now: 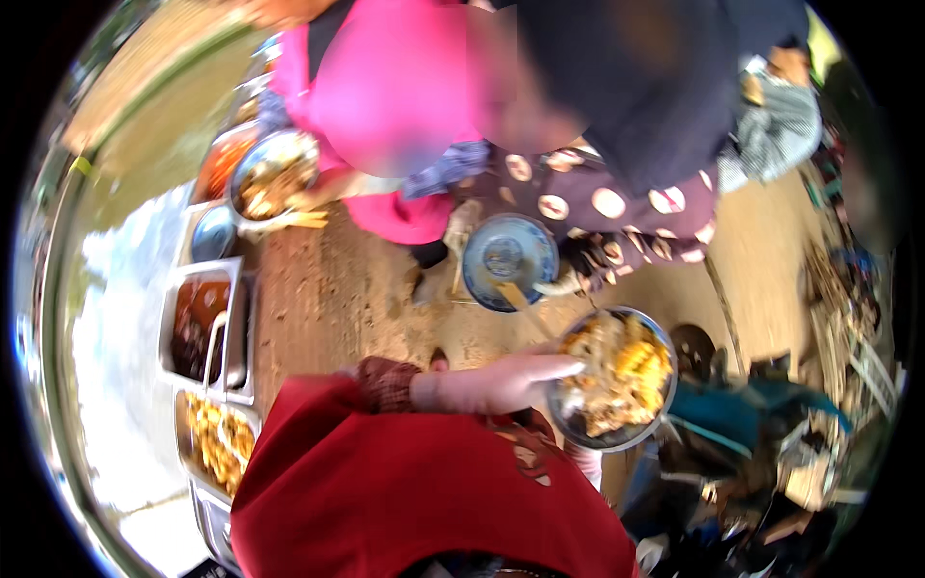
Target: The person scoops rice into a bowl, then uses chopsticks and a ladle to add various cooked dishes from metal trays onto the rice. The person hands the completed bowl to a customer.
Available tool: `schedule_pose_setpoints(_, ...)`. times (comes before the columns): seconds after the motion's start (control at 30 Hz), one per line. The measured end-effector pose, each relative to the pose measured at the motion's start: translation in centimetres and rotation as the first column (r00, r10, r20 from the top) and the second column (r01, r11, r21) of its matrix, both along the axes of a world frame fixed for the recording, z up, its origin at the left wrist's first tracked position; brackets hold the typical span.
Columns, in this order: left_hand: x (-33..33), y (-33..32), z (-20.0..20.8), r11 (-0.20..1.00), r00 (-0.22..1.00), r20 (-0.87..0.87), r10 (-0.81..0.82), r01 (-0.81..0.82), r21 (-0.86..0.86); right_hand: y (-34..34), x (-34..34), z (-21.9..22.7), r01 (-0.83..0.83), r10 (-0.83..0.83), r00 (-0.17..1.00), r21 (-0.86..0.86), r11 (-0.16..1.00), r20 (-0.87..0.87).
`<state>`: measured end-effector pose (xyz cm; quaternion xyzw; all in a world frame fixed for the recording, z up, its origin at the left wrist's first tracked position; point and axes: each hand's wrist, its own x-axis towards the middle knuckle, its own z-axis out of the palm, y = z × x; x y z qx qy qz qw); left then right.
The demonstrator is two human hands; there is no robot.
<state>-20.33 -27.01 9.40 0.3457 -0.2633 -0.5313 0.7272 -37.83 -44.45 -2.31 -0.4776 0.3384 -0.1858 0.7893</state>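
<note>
A round metal bowl (658, 438) of food is in front of me, right of centre. Yellow pieces, pale strands and browned chunks fill it. My left hand (506, 382) reaches across from the left and closes on the bowl's near-left side, its thumb at the rim and its other fingers mostly hidden. Pale wooden chopsticks (520, 299) jut out past this hand, away from me; their other end is covered. From below, my right hand (585, 464) goes under the bowl and supports it; only the wrist part shows.
On the left, a table holds metal trays of dark stew (198, 323) and yellow food (214, 433). Opposite, one person in pink holds a filled bowl (273, 183); another in dark clothes holds a blue bowl (506, 258). Bags and sticks (829, 318) lie at right.
</note>
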Motion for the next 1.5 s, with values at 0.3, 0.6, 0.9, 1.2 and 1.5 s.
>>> schedule_pose_setpoints(0.3,-10.2,-12.4,1.0,0.985,0.861,-0.489,-0.14,0.069,-0.16,-11.2,-7.9,-0.4,-0.003,0.003,1.0,0.001,1.0,0.0)
schedule_pose_setpoints(0.6,-9.4,-24.1,-0.7,0.984,0.917,-0.399,-0.009,-0.063,-0.167,-23.6,-7.1,-1.1,0.028,-0.028,0.999,-0.013,1.0,0.042)
schedule_pose_setpoints(0.9,-2.9,-30.7,-2.1,0.984,0.919,-0.354,0.171,-0.178,0.012,-30.2,1.0,-3.0,-0.055,0.048,0.996,0.092,0.994,0.072)
schedule_pose_setpoints(1.2,11.9,-35.4,-6.7,0.913,0.772,-0.497,0.397,-0.387,0.128,-35.8,18.7,-7.1,-0.155,0.147,0.987,0.132,0.979,0.068)
schedule_pose_setpoints(1.5,32.8,-41.8,-5.1,0.898,0.785,-0.452,0.423,-0.43,0.094,-41.4,44.4,-4.4,-0.197,0.169,0.975,0.213,0.957,0.144)
